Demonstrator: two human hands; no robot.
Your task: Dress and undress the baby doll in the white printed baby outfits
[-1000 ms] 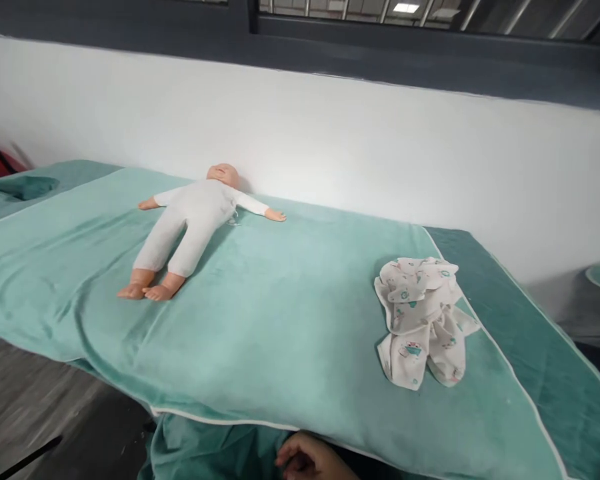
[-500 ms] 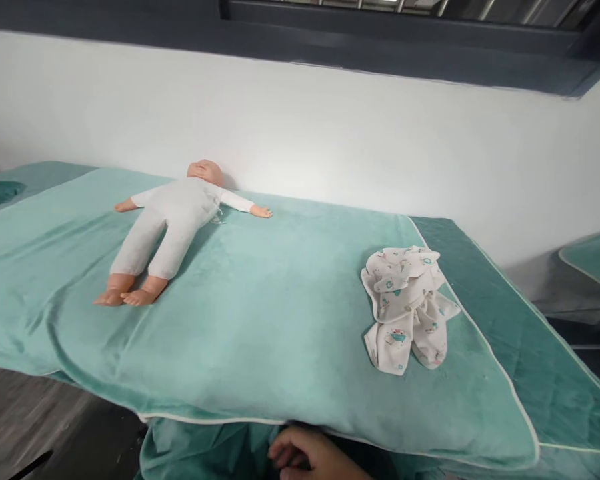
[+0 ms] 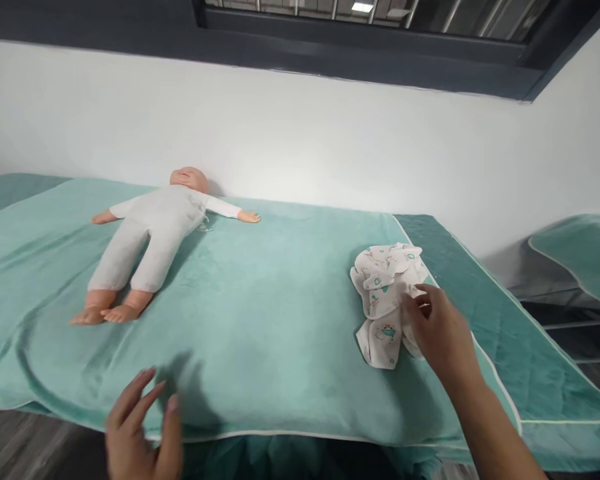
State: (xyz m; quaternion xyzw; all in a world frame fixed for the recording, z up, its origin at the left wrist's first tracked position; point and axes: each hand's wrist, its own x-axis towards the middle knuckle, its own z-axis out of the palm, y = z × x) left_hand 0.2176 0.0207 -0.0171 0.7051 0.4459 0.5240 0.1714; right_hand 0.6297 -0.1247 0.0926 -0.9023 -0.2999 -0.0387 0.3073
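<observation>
A baby doll (image 3: 150, 237) in a white bodysuit lies on its back at the far left of a light green blanket (image 3: 260, 313), its head toward the wall. A crumpled white garment with small teal prints (image 3: 383, 293) lies on the blanket at the right. My right hand (image 3: 437, 330) reaches onto the garment's right side, its fingertips touching the cloth; whether they grip it is unclear. My left hand (image 3: 143, 427) hovers over the blanket's near edge with fingers stretched out and nothing in it.
The blanket covers a table with a darker green cover (image 3: 510, 333) showing at the right. A white wall (image 3: 330, 140) runs close behind. Another green-covered surface (image 3: 585, 257) stands at the far right, across a gap. Dark floor (image 3: 25, 447) lies at lower left.
The view has shifted right. My right hand has come up from below the table edge onto the garment. My left hand has come into view over the near edge.
</observation>
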